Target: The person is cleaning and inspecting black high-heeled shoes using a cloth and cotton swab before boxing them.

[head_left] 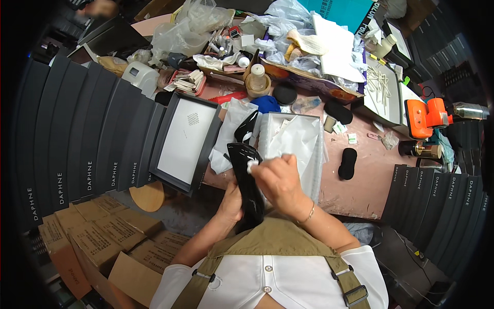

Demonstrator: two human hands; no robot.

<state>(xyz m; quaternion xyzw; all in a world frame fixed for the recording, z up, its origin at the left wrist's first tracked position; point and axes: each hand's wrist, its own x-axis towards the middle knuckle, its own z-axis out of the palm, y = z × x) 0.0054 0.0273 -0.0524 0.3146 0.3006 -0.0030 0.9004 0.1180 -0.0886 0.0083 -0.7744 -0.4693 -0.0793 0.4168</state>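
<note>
My left hand (pixel 232 202) grips a glossy black shoe (pixel 252 198) from its left side, above the table's near edge. In the fingers of my right hand (pixel 282 181) is a small white wad (pixel 252 165), held against or just over the shoe; contact cannot be made out. Beyond it, a second glossy black shoe (pixel 246 130) lies on crumpled white tissue paper (pixel 225 129). Right of both shoes stands an open box (pixel 320 167) lined with white paper, partly covered by my right hand. An open dark grey box part (pixel 188 131) with a white inside sits to the left.
Stacked dark grey shoe boxes (pixel 74 129) rise at left, with more (pixel 437 206) at right. Brown cartons (pixel 103 232) sit below left. At the back are a bottle (pixel 258 77), a full carton (pixel 309 80) and an orange tool (pixel 427 117). A black pad (pixel 348 164) lies on the pink table (pixel 360 193).
</note>
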